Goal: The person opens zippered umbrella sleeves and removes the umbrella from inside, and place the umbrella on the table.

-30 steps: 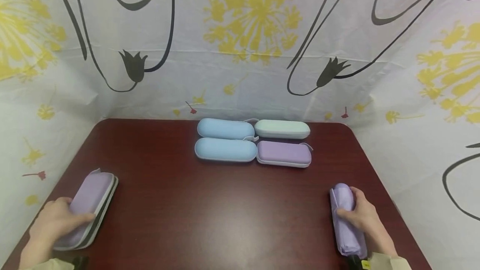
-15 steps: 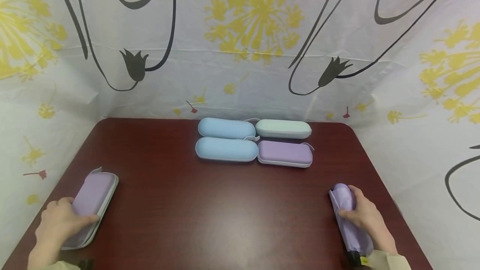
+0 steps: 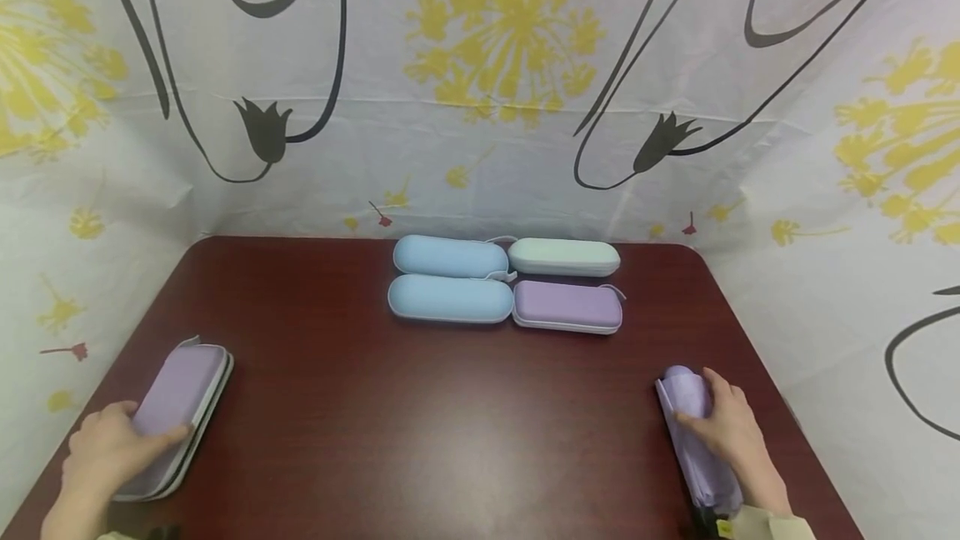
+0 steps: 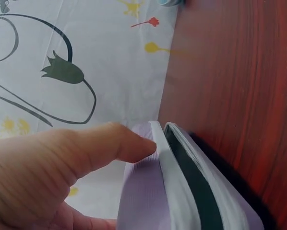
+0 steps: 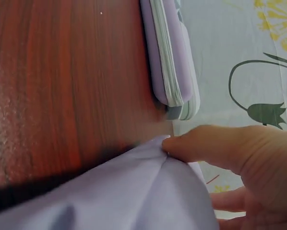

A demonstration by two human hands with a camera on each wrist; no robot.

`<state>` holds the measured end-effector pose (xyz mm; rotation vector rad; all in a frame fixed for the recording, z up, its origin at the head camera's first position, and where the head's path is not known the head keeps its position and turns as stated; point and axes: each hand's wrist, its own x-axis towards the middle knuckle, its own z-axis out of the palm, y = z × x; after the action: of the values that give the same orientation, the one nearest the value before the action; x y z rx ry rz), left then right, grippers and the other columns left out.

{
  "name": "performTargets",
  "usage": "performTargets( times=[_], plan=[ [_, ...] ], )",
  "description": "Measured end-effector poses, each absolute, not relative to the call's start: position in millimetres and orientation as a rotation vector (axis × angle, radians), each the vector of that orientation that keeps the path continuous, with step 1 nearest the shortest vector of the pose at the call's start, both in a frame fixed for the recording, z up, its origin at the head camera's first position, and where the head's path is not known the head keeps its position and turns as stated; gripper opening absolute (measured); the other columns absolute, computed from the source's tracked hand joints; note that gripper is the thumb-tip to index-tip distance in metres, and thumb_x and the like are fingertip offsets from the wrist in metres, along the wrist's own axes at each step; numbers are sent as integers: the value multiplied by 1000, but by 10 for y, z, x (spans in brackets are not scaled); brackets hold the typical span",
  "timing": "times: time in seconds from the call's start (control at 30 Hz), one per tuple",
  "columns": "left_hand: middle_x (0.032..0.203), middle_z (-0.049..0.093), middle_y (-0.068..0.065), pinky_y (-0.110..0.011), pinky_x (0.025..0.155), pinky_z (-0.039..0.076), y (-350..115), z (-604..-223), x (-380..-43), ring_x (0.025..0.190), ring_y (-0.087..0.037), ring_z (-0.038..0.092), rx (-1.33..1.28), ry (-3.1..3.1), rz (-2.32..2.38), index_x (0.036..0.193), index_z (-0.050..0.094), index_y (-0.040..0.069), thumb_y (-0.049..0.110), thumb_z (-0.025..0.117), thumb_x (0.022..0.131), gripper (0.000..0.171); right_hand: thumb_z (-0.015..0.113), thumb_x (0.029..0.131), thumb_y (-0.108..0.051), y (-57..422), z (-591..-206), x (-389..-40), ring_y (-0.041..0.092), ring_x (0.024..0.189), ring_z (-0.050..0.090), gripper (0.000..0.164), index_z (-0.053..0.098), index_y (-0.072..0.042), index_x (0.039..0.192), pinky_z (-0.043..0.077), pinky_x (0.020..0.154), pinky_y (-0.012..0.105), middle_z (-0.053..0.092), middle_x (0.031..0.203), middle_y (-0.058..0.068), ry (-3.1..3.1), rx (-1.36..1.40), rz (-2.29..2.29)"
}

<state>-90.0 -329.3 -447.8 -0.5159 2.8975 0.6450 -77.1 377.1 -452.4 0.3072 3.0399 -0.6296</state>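
Note:
At the left of the table in the head view, my left hand (image 3: pixel 108 450) grips a lavender zippered case (image 3: pixel 178 390), thumb on one long edge and fingers on the far side. In the left wrist view the zipper is undone and a dark gap (image 4: pixel 191 177) shows between the case's two halves; the thumb presses the upper half's edge. On the right, my right hand (image 3: pixel 727 427) holds a folded lavender umbrella (image 3: pixel 693 440), its black end near the sleeve. The right wrist view shows the thumb pinching the umbrella's loose fabric (image 5: pixel 143 187); the other fingers are partly hidden behind it.
Two blue cases (image 3: pixel 451 299), a pale green case (image 3: pixel 564 257) and another purple case (image 3: pixel 567 305) lie in two rows at the back of the dark red table (image 3: pixel 450 423). A patterned white cloth (image 3: pixel 495 165) surrounds the table's back and sides.
The gap in the lavender case narrowed, then widened slightly again. The umbrella's fabric has shifted a little under the right hand, and its lower end looks flatter. The back row stayed put.

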Motion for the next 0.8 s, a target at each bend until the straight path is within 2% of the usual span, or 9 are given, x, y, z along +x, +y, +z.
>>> performTargets(
  times=[0.07,0.17,0.27,0.4,0.57,0.8],
  plan=[
    [109,39,-46,-63,67,38,-3264,-4459,-900,97,-64,38,-547,2936,640,117,39,-20,44,72,73,84,74,71,-19,3732,-4518,-764,62,103,37,80,33,14,130,36,79,66,36,118,44,3104,299,-660],
    [110,43,-44,-64,70,36,-3168,-4419,-903,98,-60,39,-570,3063,701,116,43,-19,36,72,74,75,75,70,-15,3642,-4482,-781,62,105,33,75,37,12,128,34,78,67,37,119,42,3203,265,-715],
    [106,50,-38,-60,72,35,-2997,-4379,-939,95,-52,45,-484,3231,851,113,50,-16,23,73,72,61,75,72,-11,3502,-4426,-824,55,104,40,70,40,11,128,36,77,64,39,118,39,3281,222,-792],
    [97,56,-32,-51,70,36,-2678,-4369,-1084,87,-44,52,-190,3352,1058,108,56,-10,11,73,69,47,75,74,-7,3271,-4387,-920,44,94,52,63,45,9,128,43,73,57,46,114,33,3350,105,-893],
    [94,59,-27,-41,68,41,-2254,-4427,-1324,81,-39,57,128,3335,1217,106,58,-9,5,75,67,45,78,69,-2,2992,-4446,-1065,39,88,57,58,54,7,120,47,67,50,56,102,26,3412,-103,-977],
    [101,60,-22,-47,74,44,-1872,-4517,-1630,86,-34,56,269,3127,1339,113,57,-5,6,74,73,45,78,67,0,2614,-4538,-1289,37,92,59,54,56,9,116,48,72,49,58,103,23,3332,-358,-1086]
  ],
)
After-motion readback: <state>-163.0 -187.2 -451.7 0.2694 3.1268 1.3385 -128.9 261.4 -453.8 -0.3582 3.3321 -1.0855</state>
